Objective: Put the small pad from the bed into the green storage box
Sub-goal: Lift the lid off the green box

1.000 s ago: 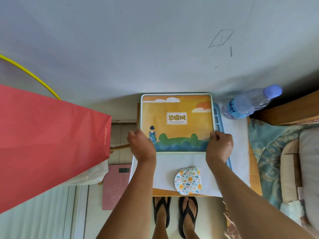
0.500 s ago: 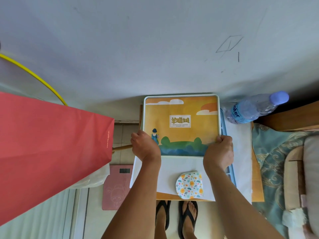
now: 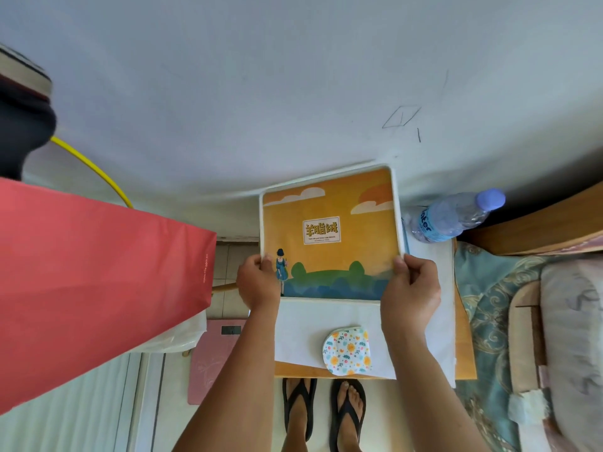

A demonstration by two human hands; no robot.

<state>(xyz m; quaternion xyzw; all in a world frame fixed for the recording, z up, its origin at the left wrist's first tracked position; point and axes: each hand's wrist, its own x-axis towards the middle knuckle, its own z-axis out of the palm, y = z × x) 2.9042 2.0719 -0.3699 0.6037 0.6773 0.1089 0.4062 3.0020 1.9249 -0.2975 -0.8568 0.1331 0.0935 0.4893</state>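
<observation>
The storage box's lid is orange with clouds, green hills and a small white label, framed by a pale green rim. It is tilted up at its near edge. My left hand grips its near left corner and my right hand grips its near right corner. The small round pad, white with yellow flowers, lies on white paper at the near edge of a wooden table, between my forearms. The box body under the lid is mostly hidden.
A plastic water bottle with a purple cap lies right of the lid. A large red paper bag fills the left. A pink scale is on the floor. The bed is at right. A white wall rises behind.
Both hands have lifted the lid's near edge and shifted their grip to its corners. The view has tilted left and up. The pad has not moved.
</observation>
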